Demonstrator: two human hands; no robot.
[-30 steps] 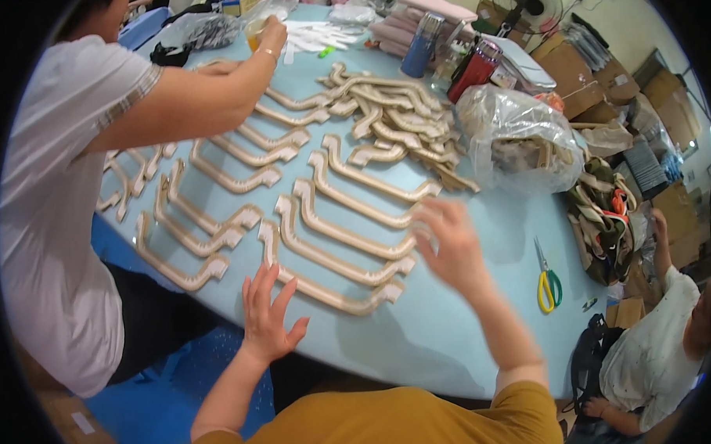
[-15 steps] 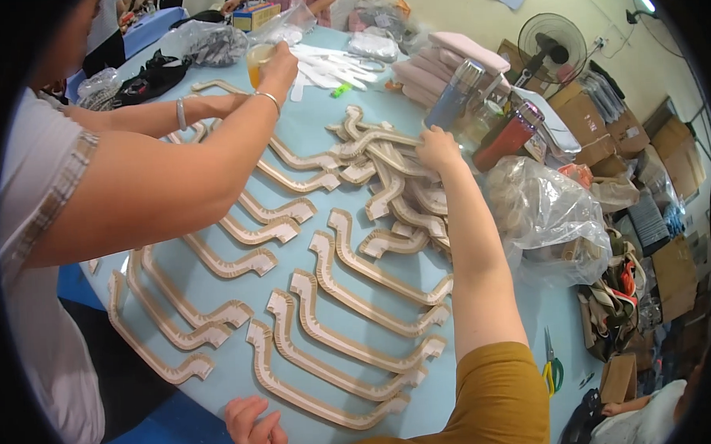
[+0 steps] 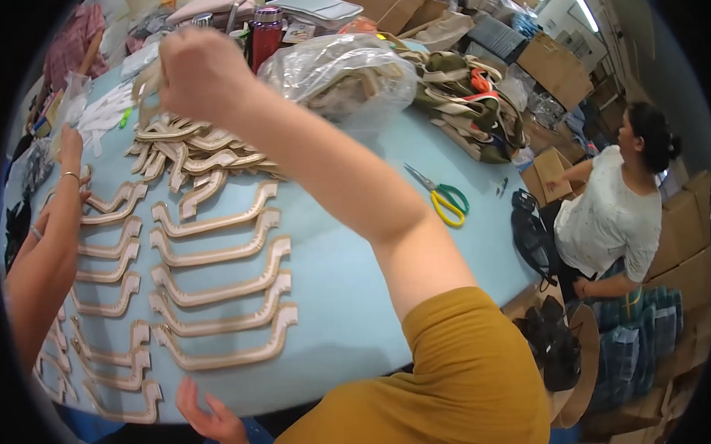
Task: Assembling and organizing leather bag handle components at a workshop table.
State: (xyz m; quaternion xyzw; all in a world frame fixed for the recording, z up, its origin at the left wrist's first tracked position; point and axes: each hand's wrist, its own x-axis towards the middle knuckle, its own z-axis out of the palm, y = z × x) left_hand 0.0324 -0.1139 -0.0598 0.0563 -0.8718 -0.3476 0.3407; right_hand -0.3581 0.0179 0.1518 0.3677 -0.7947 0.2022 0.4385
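Observation:
Raised above the far part of the table, my right hand (image 3: 205, 74) is closed, and a blurred curved tan-and-white strip (image 3: 144, 90) hangs from its left side. Below it lies a tangled pile of similar strips (image 3: 177, 154). Near me, a column of U-shaped strips (image 3: 221, 293) with white middles and tan borders is spread on the table; a second column of strips (image 3: 108, 309) runs to its left. My left hand (image 3: 210, 419) is at the front edge, just below the nearest strip, fingers apart and holding nothing.
A co-worker's arm (image 3: 47, 240) reaches over the left side. Scissors (image 3: 441, 195) with green and yellow handles lie right of my arm. Beyond are a clear plastic bag (image 3: 342, 70), a red flask (image 3: 267, 37) and a heap of straps (image 3: 469, 100). Another person (image 3: 605, 205) sits at right.
The view has swung right. My right hand has lifted off the pile with a strip. My left hand has uncurled its fingers at the front edge.

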